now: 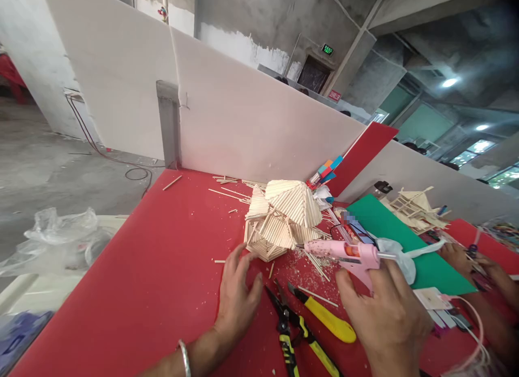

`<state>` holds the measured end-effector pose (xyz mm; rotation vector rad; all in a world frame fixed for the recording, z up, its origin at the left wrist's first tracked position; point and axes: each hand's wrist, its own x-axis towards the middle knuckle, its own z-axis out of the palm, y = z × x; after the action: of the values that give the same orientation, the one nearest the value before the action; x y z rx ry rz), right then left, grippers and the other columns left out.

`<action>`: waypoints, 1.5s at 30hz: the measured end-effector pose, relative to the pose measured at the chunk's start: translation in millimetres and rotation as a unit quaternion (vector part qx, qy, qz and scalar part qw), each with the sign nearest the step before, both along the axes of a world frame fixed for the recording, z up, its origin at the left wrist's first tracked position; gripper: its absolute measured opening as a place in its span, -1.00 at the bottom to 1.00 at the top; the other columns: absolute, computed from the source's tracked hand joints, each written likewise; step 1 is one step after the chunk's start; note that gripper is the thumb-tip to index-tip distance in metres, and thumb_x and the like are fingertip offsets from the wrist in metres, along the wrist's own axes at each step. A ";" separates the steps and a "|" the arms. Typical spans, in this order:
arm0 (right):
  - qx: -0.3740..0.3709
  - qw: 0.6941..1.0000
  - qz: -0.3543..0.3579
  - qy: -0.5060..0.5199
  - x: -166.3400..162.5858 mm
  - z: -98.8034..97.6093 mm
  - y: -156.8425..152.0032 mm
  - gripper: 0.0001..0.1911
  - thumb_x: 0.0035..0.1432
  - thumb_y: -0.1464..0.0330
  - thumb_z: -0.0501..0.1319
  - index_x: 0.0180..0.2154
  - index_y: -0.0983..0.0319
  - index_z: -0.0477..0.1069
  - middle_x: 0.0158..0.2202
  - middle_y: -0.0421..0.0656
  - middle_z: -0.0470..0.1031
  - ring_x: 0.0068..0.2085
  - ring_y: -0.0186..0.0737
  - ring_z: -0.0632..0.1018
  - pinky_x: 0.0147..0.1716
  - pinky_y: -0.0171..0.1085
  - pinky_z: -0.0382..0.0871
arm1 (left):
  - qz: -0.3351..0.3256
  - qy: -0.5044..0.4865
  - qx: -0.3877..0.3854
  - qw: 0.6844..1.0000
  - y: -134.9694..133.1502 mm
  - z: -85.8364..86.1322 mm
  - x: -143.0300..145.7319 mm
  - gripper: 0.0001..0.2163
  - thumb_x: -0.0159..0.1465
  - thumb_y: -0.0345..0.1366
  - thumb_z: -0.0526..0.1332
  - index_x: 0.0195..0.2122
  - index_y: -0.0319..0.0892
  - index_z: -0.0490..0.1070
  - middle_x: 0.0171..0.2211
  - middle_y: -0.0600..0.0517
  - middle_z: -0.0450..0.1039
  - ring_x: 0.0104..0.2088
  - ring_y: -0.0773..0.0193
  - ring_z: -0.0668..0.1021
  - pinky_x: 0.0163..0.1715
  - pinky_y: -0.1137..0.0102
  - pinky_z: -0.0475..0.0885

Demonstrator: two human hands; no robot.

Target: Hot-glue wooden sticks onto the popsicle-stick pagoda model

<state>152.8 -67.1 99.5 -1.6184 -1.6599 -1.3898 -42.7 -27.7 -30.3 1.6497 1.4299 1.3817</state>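
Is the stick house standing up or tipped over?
Tipped over: the stick house leans on its side on the red table, its roof slanting right, by the left hand.

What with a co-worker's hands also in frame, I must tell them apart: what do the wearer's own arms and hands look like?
Both are bare, with no gloves and no sleeves in view. The left hand has a thin silver-coloured bangle at the wrist. The right hand shows no ring or markings.
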 end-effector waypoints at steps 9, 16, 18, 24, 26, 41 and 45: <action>-0.023 1.000 -0.010 0.020 -0.1 -2.4 -1.8 -0.85 0.14 0.26 0.25 -0.30 0.22 0.43 -0.41 -0.20 0.47 -0.45 -0.26 0.44 -0.49 -0.32 0.20 | 0.006 0.185 -0.023 0.983 24.4 2.8 -15.2 -0.63 0.09 -0.44 0.15 -0.06 -0.08 0.47 0.26 -0.11 0.25 0.27 -0.15 0.25 0.16 -0.17 0.22; -0.007 1.000 -0.005 0.027 1.7 -5.8 -1.2 -0.86 0.13 0.27 0.26 -0.33 0.22 0.42 -0.41 -0.21 0.48 -0.46 -0.30 0.44 -0.49 -0.33 0.20 | -0.079 0.212 0.003 0.974 37.1 2.8 -22.1 -0.67 0.09 -0.39 0.15 -0.10 -0.11 0.50 0.10 -0.07 0.46 0.20 -0.06 0.38 0.24 -0.18 0.07; -0.002 1.000 -0.007 0.022 5.4 -6.6 -2.5 -0.85 0.12 0.26 0.26 -0.33 0.22 0.43 -0.41 -0.20 0.49 -0.46 -0.29 0.45 -0.50 -0.33 0.20 | -0.082 0.202 0.013 0.976 36.1 2.9 -22.1 -0.70 0.11 -0.37 0.15 -0.14 -0.11 0.51 0.02 -0.05 0.53 0.12 -0.04 0.46 0.22 -0.18 0.08; 0.027 0.998 -0.054 0.014 17.3 -7.8 -7.8 -0.83 0.10 0.27 0.26 -0.27 0.22 0.44 -0.36 -0.19 0.53 -0.43 -0.26 0.49 -0.51 -0.32 0.21 | -0.103 0.217 0.074 0.968 34.3 3.0 -23.1 -0.70 0.13 -0.36 0.16 -0.12 -0.09 0.55 -0.07 -0.01 0.58 0.01 -0.02 0.51 0.13 -0.13 0.20; 0.023 0.996 -0.075 0.030 18.5 -9.0 -8.1 -0.83 0.10 0.26 0.24 -0.27 0.21 0.44 -0.34 -0.19 0.54 -0.44 -0.28 0.49 -0.54 -0.31 0.18 | -0.104 0.222 0.093 0.965 35.1 2.0 -23.3 -0.69 0.13 -0.37 0.17 -0.11 -0.09 0.55 -0.07 -0.02 0.58 -0.02 -0.01 0.51 0.05 -0.06 0.30; 0.019 0.996 -0.083 0.038 19.0 -15.4 -5.9 -0.82 0.10 0.28 0.26 -0.27 0.24 0.47 -0.38 -0.19 0.52 -0.45 -0.30 0.47 -0.52 -0.33 0.18 | -0.118 0.228 0.080 0.963 32.7 5.3 -23.5 -0.67 0.15 -0.41 0.13 -0.12 -0.02 0.56 -0.10 0.06 0.59 -0.16 0.11 0.53 -0.14 0.13 0.37; 0.016 0.996 -0.077 0.040 17.9 -15.2 -6.4 -0.78 0.10 0.30 0.26 -0.19 0.25 0.50 -0.39 -0.18 0.52 -0.44 -0.30 0.46 -0.49 -0.33 0.19 | -0.116 0.227 0.078 0.964 32.8 4.8 -23.2 -0.66 0.15 -0.41 0.13 -0.11 0.01 0.56 -0.10 0.06 0.59 -0.16 0.12 0.54 -0.13 0.14 0.37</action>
<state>170.8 -73.5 84.2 -1.7922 -1.4862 -1.3972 -65.9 5.1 -25.5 2.2673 1.3274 1.0458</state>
